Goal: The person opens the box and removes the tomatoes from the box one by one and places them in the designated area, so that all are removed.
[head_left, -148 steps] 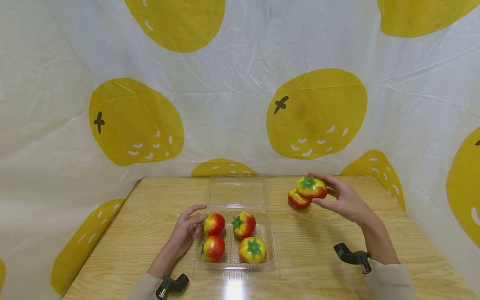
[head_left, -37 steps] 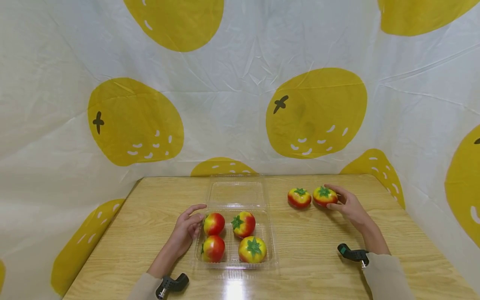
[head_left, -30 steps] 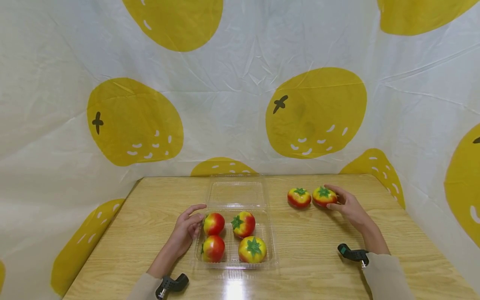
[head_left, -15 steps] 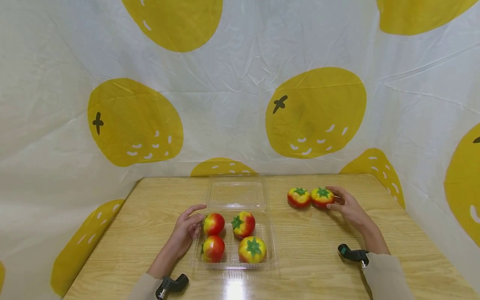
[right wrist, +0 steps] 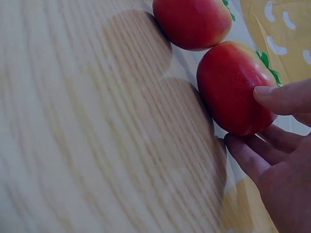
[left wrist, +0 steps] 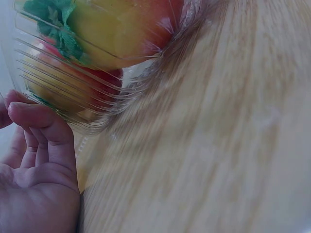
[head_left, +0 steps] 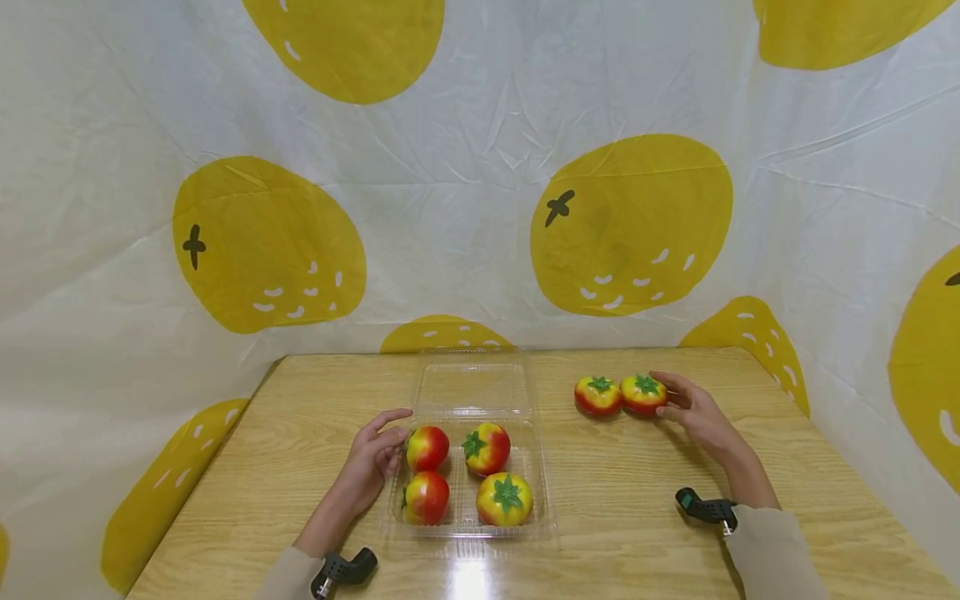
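Observation:
In the head view two red-and-yellow toy tomatoes with green star tops sit side by side at the back right. My right hand (head_left: 693, 417) has its thumb and fingers curved about the right-hand tomato (head_left: 643, 395). The right wrist view shows my thumb (right wrist: 282, 97) on that tomato's (right wrist: 235, 90) side, with fingertips under its near end. It meets the other tomato (head_left: 597, 396). My left hand (head_left: 369, 457) pinches the left edge of the clear plastic container (head_left: 542, 492). Several toy tomatoes lie inside it, among them a yellow one (head_left: 504, 500) at front right.
The container's clear lid (head_left: 472, 387) is folded back flat on the wooden table (head_left: 622, 517). A white cloth (head_left: 450, 208) printed with big yellow fruit hangs behind and along both sides. Black wrist-camera mounts (head_left: 705, 507) sit at both sleeves.
My right hand has brought its tomato down onto the table, then slid it left against the other one. The thumb has since shifted slightly right. My left hand and the container stay in place.

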`<control>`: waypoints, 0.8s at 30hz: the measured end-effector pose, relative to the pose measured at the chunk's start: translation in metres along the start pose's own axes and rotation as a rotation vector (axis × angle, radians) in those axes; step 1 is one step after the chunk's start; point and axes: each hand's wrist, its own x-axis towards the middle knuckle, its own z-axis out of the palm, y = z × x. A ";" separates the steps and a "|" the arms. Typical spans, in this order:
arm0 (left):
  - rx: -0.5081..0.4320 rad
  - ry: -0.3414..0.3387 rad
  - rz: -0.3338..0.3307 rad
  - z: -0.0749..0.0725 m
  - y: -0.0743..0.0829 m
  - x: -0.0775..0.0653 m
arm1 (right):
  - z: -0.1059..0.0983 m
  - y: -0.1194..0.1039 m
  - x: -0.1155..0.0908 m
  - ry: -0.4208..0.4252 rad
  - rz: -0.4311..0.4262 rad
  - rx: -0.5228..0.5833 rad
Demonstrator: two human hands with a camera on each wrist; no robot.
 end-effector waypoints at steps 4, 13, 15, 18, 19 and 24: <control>0.003 -0.012 0.009 -0.001 -0.001 -0.001 | 0.001 -0.002 0.000 -0.004 0.004 0.000; 0.003 -0.014 0.005 0.000 0.000 0.000 | 0.000 -0.001 -0.001 0.014 0.016 -0.006; 0.002 -0.014 0.004 0.000 0.000 0.000 | 0.000 0.000 -0.001 0.015 0.010 -0.004; 0.002 -0.016 0.002 -0.001 0.000 0.000 | -0.001 0.000 -0.001 0.013 0.006 -0.008; 0.004 -0.017 0.004 -0.001 0.000 0.000 | -0.001 0.000 -0.001 0.013 0.005 -0.010; 0.005 -0.021 0.006 -0.001 0.000 0.000 | -0.001 -0.001 0.000 0.006 0.006 -0.016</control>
